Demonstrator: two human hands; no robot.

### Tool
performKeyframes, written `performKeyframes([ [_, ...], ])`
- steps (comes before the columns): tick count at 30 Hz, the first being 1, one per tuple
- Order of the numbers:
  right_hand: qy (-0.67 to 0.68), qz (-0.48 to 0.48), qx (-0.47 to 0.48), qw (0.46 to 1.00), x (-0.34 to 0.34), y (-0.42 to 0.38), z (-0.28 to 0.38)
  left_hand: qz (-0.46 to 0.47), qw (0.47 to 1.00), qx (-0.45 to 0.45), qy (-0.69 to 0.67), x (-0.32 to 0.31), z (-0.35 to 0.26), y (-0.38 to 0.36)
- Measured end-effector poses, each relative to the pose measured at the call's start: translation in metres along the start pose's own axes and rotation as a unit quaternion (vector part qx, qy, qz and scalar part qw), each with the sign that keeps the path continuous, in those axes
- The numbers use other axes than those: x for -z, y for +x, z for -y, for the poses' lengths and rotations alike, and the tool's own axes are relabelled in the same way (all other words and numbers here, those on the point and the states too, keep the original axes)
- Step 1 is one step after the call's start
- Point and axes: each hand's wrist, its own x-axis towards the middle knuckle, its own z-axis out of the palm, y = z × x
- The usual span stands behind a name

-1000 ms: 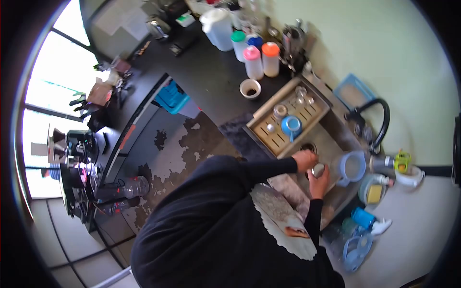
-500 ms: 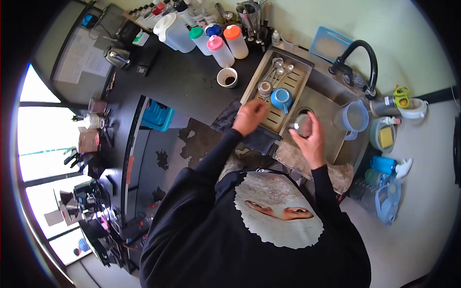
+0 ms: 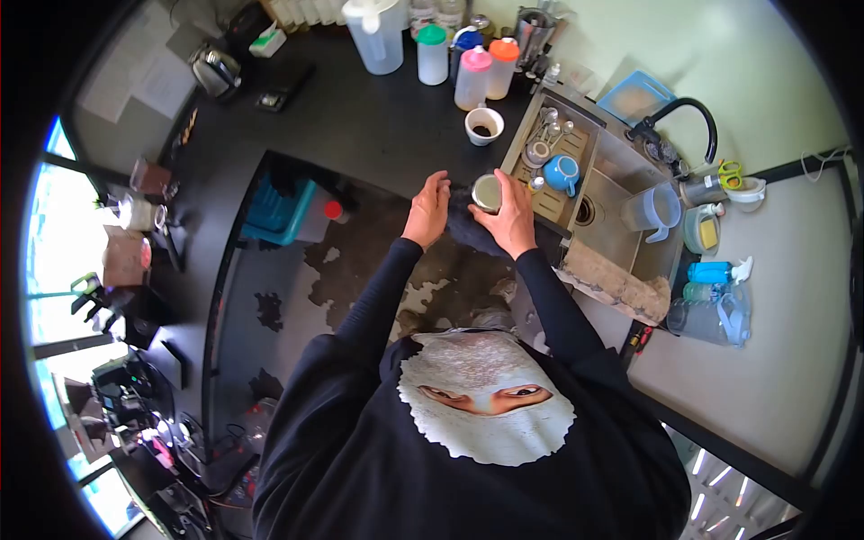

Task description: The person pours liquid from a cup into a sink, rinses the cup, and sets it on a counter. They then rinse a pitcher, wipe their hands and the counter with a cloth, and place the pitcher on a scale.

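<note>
My right hand (image 3: 509,220) is closed round a small round cup (image 3: 487,193) with a pale rim and a greyish inside, its round face turned up toward the camera. It is held at the counter's edge, in front of the sink's left side. To its left, my left hand (image 3: 427,214) is raised, holding nothing, with its fingers stretched out and the palm toward the cup. A dark cloth (image 3: 472,225) hangs at the counter edge below the cup. A blue cup (image 3: 562,174) and several spoons (image 3: 551,124) lie on the slotted drying tray (image 3: 576,144) nearby.
On the counter, a white cup (image 3: 484,127) has dark residue inside. Behind it stand capped squeeze bottles (image 3: 472,81) and a pitcher (image 3: 376,40). A sink (image 3: 621,220) with a black faucet (image 3: 711,126) and measuring jug (image 3: 650,209) lies right. A turquoise bin (image 3: 279,216) sits left.
My right hand has carried the cup from over the sink leftward to the counter edge. My left hand has moved left, away from the drying tray, and its fingers have straightened. The view has turned left.
</note>
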Motion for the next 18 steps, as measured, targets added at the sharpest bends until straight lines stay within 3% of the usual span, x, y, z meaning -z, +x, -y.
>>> performKeyframes([
  [4,0.014,-0.005,-0.055,0.998,-0.011,0.003,0.019,0.000,0.990,0.085,-0.113,0.038,-0.021,-0.039],
  [7,0.016,0.009,-0.108,0.994,-0.018,0.014,0.018,0.004,0.986,0.091,-0.141,0.045,-0.010,-0.064],
  [11,-0.083,0.014,-0.029,0.996,-0.033,-0.002,0.015,0.023,0.989,0.074,-0.129,0.046,-0.004,-0.073],
  [16,-0.084,0.009,0.000,0.996,-0.020,-0.001,0.020,0.017,0.985,0.101,-0.138,0.044,-0.015,-0.072],
  [18,-0.081,0.031,0.010,0.996,-0.013,-0.003,0.019,0.022,0.992,0.068,-0.107,0.038,-0.015,-0.073],
])
